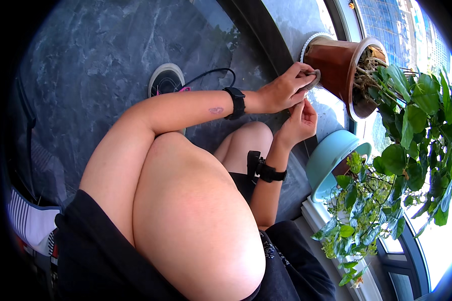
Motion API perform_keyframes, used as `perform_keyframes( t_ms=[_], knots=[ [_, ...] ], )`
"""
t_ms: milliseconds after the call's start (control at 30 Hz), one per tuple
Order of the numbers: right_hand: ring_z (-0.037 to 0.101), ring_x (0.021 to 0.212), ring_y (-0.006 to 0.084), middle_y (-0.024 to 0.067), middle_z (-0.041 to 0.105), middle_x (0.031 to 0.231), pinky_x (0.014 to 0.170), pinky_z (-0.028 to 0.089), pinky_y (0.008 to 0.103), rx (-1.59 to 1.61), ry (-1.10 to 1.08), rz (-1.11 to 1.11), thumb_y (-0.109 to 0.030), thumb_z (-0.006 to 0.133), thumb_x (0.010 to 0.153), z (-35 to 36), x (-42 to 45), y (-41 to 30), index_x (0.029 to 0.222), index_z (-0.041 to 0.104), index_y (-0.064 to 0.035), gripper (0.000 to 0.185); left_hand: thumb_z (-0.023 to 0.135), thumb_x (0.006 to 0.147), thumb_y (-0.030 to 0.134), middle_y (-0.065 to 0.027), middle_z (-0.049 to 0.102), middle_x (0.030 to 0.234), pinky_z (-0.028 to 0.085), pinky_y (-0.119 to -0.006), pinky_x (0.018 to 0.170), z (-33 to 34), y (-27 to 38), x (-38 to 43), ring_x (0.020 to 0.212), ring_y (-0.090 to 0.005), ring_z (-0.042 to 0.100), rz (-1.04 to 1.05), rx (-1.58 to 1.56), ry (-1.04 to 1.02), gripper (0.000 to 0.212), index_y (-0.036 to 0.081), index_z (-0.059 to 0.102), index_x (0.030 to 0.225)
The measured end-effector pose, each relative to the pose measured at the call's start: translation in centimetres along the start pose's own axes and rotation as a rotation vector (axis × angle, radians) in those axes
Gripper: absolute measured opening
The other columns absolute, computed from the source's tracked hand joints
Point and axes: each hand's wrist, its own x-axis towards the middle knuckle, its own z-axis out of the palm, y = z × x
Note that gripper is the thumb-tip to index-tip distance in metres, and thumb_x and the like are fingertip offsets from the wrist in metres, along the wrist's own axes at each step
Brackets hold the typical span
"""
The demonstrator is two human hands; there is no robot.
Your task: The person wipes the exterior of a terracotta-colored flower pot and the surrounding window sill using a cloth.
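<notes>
My left hand (pixel 284 88), with a black band on its wrist, pinches a small grey-brown pad (pixel 312 79), perhaps folded cloth, between thumb and fingers. The pad is right beside the wall of a brown plant pot (pixel 333 66); whether they touch I cannot tell. Just below, my right hand (pixel 300 122) has its thumb and forefinger drawn together close to the left fingertips. Whether anything small sits in that pinch is hidden. Its wrist carries a black band (pixel 273 173) with a black mount. A leafy green plant (pixel 408 124) leans out of the brown pot, with soil and roots showing.
A turquoise pot (pixel 320 165) with trailing foliage stands close to my right forearm, near a white ledge (pixel 316 212). My bare thigh (pixel 196 210) lies between my arms. A shoe (pixel 167 77) and a black cord (pixel 214 70) are on the grey marbled floor (pixel 98 56). Windows (pixel 384 19) line the right.
</notes>
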Motion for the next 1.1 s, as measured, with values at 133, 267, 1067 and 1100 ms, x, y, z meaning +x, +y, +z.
perform_keyframes(
  t_ms=[133, 267, 1067, 1100],
  knots=[
    [0.066, 0.078, 0.0142, 0.0131, 0.067, 0.092, 0.072, 0.058, 0.0262, -0.048, 0.058, -0.191, -0.001, 0.062, 0.092, 0.7, 0.8, -3.8, 0.101, 0.06, 0.0089, 0.013, 0.066, 0.086, 0.014, -0.0172, 0.039, 0.136, 0.042, -0.037, 0.103, -1.1, 1.7, 2.0, 0.125, -0.0308, 0.047, 0.152, -0.045, 0.143, 0.053, -0.006, 0.051, 0.133],
    [0.067, 0.08, 0.0147, 0.013, 0.068, 0.092, 0.072, 0.059, 0.026, -0.03, 0.168, -0.299, -0.003, 0.061, 0.094, 2.3, 1.6, -7.0, 0.102, 0.061, 0.0088, 0.014, 0.064, 0.085, 0.014, -0.0162, 0.038, 0.138, 0.041, -0.038, 0.105, -2.0, 3.8, 4.9, 0.126, -0.031, 0.044, 0.39, 0.016, 0.157, 0.053, -0.005, 0.051, 0.133],
    [0.068, 0.088, 0.019, 0.0126, 0.067, 0.106, 0.067, 0.055, 0.0253, 0.473, 0.166, -0.057, -0.01, 0.066, 0.093, 3.7, 3.5, -7.7, 0.105, 0.055, -0.0036, 0.017, 0.069, 0.076, 0.017, -0.004, 0.059, 0.116, 0.051, -0.034, 0.093, -5.0, 4.8, 10.3, 0.106, -0.0227, 0.058, 0.856, 0.609, 0.005, 0.039, 0.003, 0.067, 0.112],
    [0.068, 0.088, 0.019, 0.0126, 0.067, 0.106, 0.067, 0.055, 0.0253, 0.469, 0.154, -0.052, -0.01, 0.066, 0.093, 3.2, 3.5, -7.2, 0.105, 0.055, -0.0036, 0.017, 0.067, 0.075, 0.014, -0.0037, 0.059, 0.113, 0.052, -0.032, 0.091, -5.2, 4.9, 10.2, 0.101, -0.0219, 0.058, 0.965, 0.666, -0.003, 0.031, 0.001, 0.069, 0.103]
  ],
)
